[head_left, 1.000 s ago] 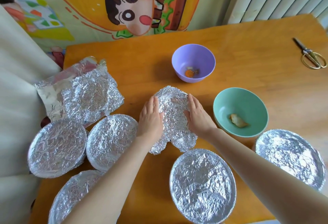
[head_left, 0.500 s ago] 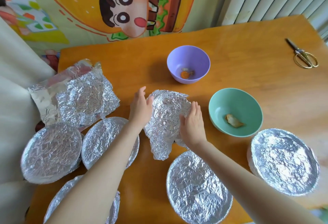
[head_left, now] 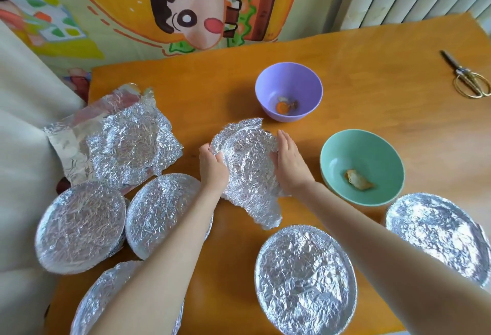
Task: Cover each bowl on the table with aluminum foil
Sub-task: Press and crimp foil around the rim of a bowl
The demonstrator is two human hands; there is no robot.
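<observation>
A crumpled sheet of aluminum foil (head_left: pixel 247 167) sits at the middle of the wooden table (head_left: pixel 385 101), its far edge raised. My left hand (head_left: pixel 212 166) grips its left edge with curled fingers. My right hand (head_left: pixel 289 160) lies against its right side with straight fingers. Two bowls stand uncovered: a purple bowl (head_left: pixel 289 87) just beyond the sheet and a green bowl (head_left: pixel 372 148) to its right, each holding a scrap of food. Several foil-covered bowls ring the near side, among them a front covered bowl (head_left: pixel 305 276) and a right covered bowl (head_left: pixel 435 233).
A pile of loose foil sheets (head_left: pixel 125 141) lies at the table's left edge, above two covered bowls (head_left: pixel 79 228). Gold-handled scissors (head_left: pixel 470 79) rest at the far right. A cartoon blanket hangs behind the table, and pale cloth borders the left.
Both hands shifted from lying flat on the foil to its sides. The sheet's far edge has lifted off the table and moved slightly toward the purple bowl.
</observation>
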